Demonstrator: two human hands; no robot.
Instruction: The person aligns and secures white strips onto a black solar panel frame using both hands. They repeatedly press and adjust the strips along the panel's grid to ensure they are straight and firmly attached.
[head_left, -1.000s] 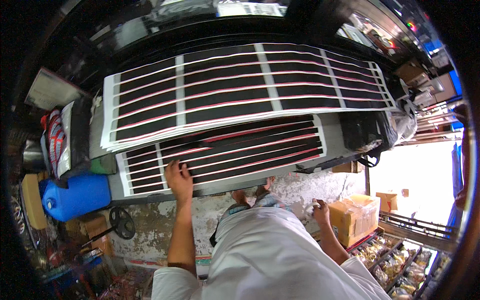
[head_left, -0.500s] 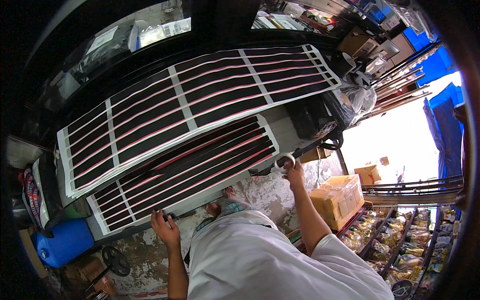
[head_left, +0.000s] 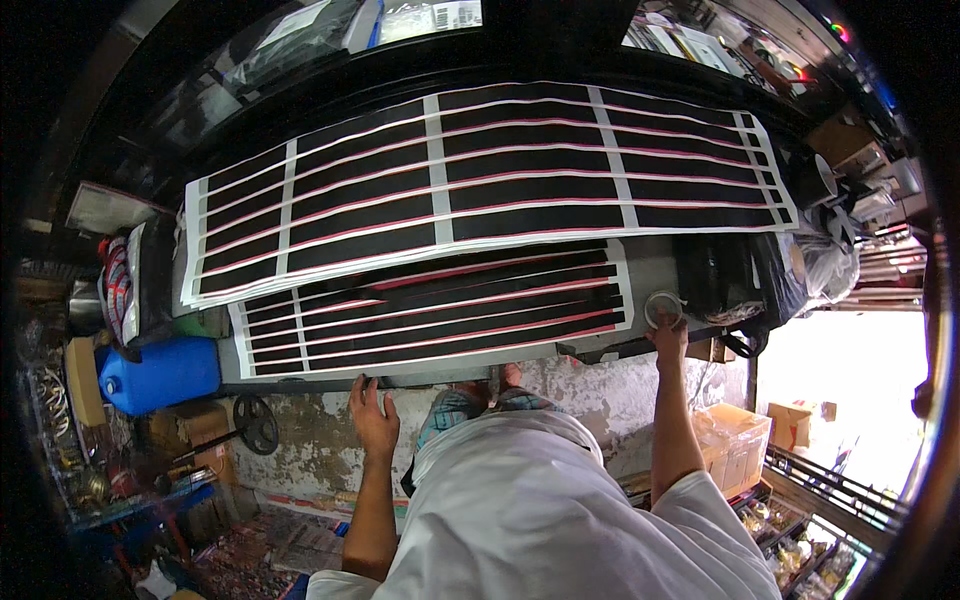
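A ring-shaped roll of white tape [head_left: 650, 310] is in the fingers of my right hand [head_left: 669, 338], over the grey table top just past the right end of the lower sheets. My left hand [head_left: 374, 420] has its fingers apart and holds nothing; its fingertips are at the table's near edge, below the lower sheets. Those lower sheets [head_left: 400, 338] are black panels with white and red lines and a white border. A larger stack of similar sheets [head_left: 520, 165] lies behind, overlapping their far part. A dark slit-like gap shows among the lower strips.
A blue jerrycan [head_left: 165, 375] stands left of the table, with a black handwheel [head_left: 256, 424] near it. Black bags [head_left: 725, 280] lie on the table's right end. A taped cardboard box [head_left: 735, 445] stands at the right, near packets in racks. Glass panes [head_left: 430, 20] border the far side.
The view has turned, so the table appears more level. My right hand has brought the tape roll from the table's near edge to over its top. My left hand stays open by the edge.
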